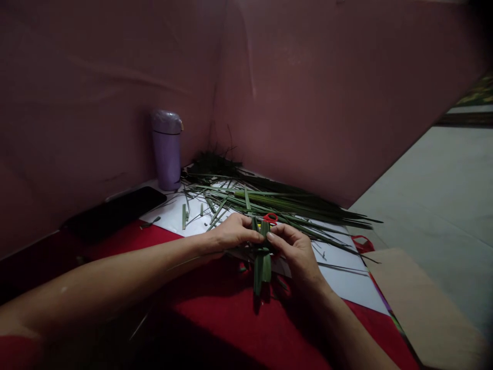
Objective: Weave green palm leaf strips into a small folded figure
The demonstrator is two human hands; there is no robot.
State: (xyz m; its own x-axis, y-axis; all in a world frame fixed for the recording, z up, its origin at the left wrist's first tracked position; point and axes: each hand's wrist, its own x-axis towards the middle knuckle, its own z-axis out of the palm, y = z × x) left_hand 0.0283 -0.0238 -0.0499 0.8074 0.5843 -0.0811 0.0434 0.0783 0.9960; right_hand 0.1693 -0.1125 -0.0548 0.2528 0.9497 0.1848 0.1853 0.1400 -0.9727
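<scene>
Between my two hands is a small folded piece of green leaf strips (262, 264), with flat ends hanging down and others pointing up. My left hand (239, 231) pinches its left side between thumb and fingers. On the other side my right hand (295, 246) grips it with thumb and fingertips. Just behind the piece show the red handles of a pair of scissors (270, 218), partly hidden by the leaves and my fingers. Long green leaves (285, 200) lie in a pile beyond my hands, with short cut bits around them.
White paper (342, 280) lies under the leaves on a red cloth (239, 318). A purple tumbler (167, 154) stands at the back left, beside a black flat device (115, 216). Pinkish walls (308, 103) close off the back. A tan board (419, 303) lies to the right.
</scene>
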